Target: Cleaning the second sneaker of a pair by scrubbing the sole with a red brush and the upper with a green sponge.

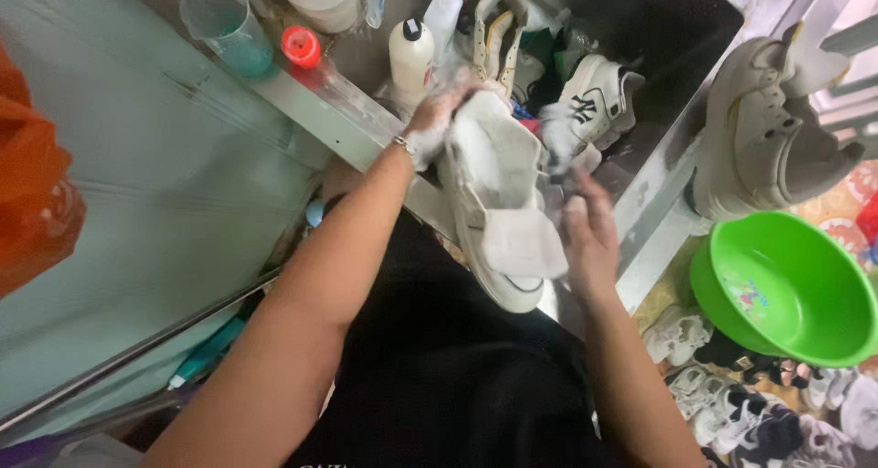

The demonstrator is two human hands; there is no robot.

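L hand [437,111] is gripping the far end of a white sneaker [498,203], fingers clamped on the heel/collar area and covered w/ suds. R hand [585,235] is working at the shoe's right side, fingers curled; looks like it's holding a small brush or cloth near the foamy spot [556,130], but motion blur, so can't tell what it's closed on, or if closed at all. Sneaker is being held tilted over the near edge of the steel sink [658,203], toe pointing toward the body, tongue flopping out.

Doing it well, imo: keeping L grip firm since soapy leather is slippy, scrubbing w/ short strokes, keeping shoe over the basin so drips are landing inside.

Outward: more white sneakers in the sink [594,98], a white bottle [411,57] and red-capped bottle [302,47] on the ledge, clear measuring jug [224,25] far left. Chunky shoe [759,130] is drying upright at right, green basin [786,285] below it, shoe pile on floor [750,404].

Hidden: R hand's tool, sneaker's sole, sink bottom. Orange thing at left edge is cut off.
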